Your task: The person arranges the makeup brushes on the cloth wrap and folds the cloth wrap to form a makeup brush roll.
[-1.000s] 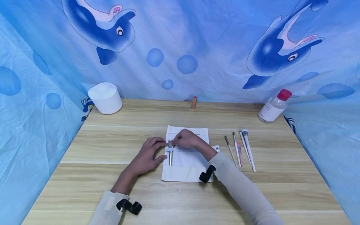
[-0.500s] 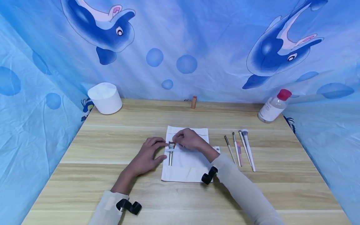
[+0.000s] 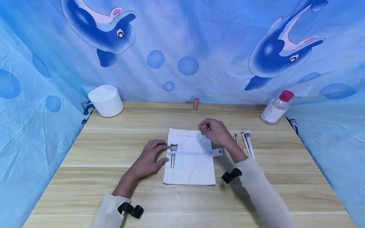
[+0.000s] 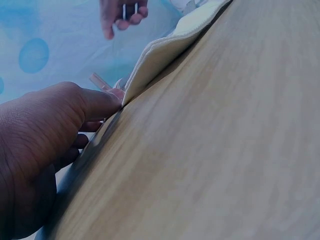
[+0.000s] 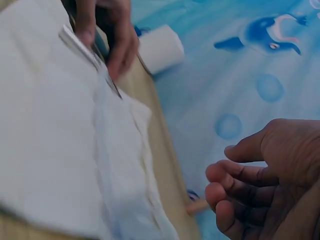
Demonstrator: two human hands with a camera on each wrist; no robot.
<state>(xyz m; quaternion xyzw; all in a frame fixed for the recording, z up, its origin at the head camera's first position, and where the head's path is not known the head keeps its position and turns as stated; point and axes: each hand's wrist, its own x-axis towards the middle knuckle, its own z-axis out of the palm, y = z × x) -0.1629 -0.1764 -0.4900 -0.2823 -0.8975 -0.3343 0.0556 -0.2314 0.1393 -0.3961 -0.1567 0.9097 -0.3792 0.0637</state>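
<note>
In the head view, one brush (image 3: 172,162) is seated beneath the strap (image 3: 196,153) of the white cloth (image 3: 188,177); the other brushes (image 3: 251,148), partly hidden by the right arm (image 3: 262,186), lie off it, so most placement is judged outstanding. In the left wrist view, the cloth's edge is touched by the left hand (image 4: 50,135), unclenched. In the right wrist view, the right hand (image 5: 270,175) is seen loosely curled, nothing gripped, well apart from the left.

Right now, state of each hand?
Left hand: open, touching the left edge of the white pouch.
Right hand: open, fingers loosely curled, holding nothing.
</note>
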